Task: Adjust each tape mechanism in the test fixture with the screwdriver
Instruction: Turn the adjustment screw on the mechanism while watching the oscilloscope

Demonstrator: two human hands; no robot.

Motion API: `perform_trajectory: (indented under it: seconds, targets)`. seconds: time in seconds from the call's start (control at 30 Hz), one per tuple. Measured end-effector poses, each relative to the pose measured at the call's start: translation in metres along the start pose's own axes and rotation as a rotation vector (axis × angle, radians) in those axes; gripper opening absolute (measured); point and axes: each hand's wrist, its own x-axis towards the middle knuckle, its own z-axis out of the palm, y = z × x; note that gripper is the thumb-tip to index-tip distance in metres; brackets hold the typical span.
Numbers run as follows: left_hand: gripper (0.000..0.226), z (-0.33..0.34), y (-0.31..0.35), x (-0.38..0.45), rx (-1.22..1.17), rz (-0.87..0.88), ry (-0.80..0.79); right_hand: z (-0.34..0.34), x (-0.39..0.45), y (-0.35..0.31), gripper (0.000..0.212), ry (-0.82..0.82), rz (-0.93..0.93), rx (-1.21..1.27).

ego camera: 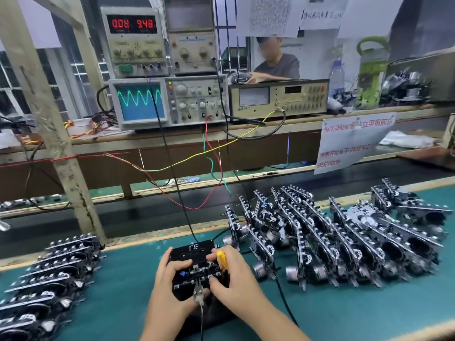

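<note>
— So, where are you in the job?

— You've got one mechanism [195,271] seated in the fixture [192,249] at the front of the bench [344,311], right between your hands. Your left hand [170,267] curls over its left side, thumb lying across the top, steadying it. Your right hand [231,271] has its grip wrapped round the screwdriver [221,259]; only the yellow handle shows, and the tip is hidden behind your fingers.

— Am I actually turning a screw?

— I can't tell. I'd judge you're at the adjusting step for this unit, or about to be: a clip [199,292] is attached at its near edge, and the scope [140,102] on the shelf shows a clean green wave.

— And what's the next move?

— Likely small turns while you watch that wave, holding the unit firmly so the clip lead isn't tugged. Then release it and swap in another.

— From which side?

— Stacks of mechanisms lie left [49,271] and right [344,230] of you. Which pile is already finished, I can't say.
</note>
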Motion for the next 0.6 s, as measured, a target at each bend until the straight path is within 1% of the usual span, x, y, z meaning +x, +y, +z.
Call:
perform_trajectory:
  seconds: [0.37,0.6]
  targets:
    - [0.072,-0.0012,0.0053,-0.0012,-0.025,-0.008,-0.021,-0.0026,0.0009,0.002,0.026,-0.012,0.001,0.022]
    - [0.065,-0.001,0.0033,0.0,-0.01,-0.012,-0.021,-0.0036,0.0006,0.0024,0.026,-0.016,0.001,0.026]
